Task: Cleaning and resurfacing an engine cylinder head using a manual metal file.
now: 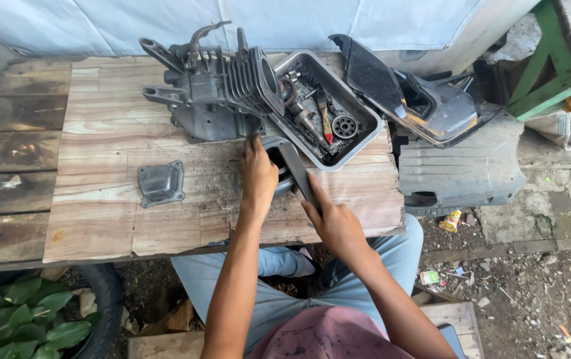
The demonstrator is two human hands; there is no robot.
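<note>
Looking down from my head camera, I see my knees in pale jeans under the near edge of a plank table (99, 219). My right hand (335, 223) is closed around the near end of a flat grey metal bar (297, 169). The bar's long axis runs from that grip away and slightly left, up to a dark round part (279, 166) lying on the planks. My left hand (257, 174) rests on that part's left side, fingers pointing away and pressed down; I cannot tell whether they curl around anything. The left hand is the nearer one to the part, the right holds only the bar.

Left of my hands lies a small grey cover plate (160, 183), well apart. Beyond the hands stands a finned engine block (222, 93), and just right of it a metal tray (358, 110) of small parts, including a gear and a red-handled tool. Further right, off the table, sits a black plastic housing (425, 100).

Where bar meets part is hidden by my left hand.
</note>
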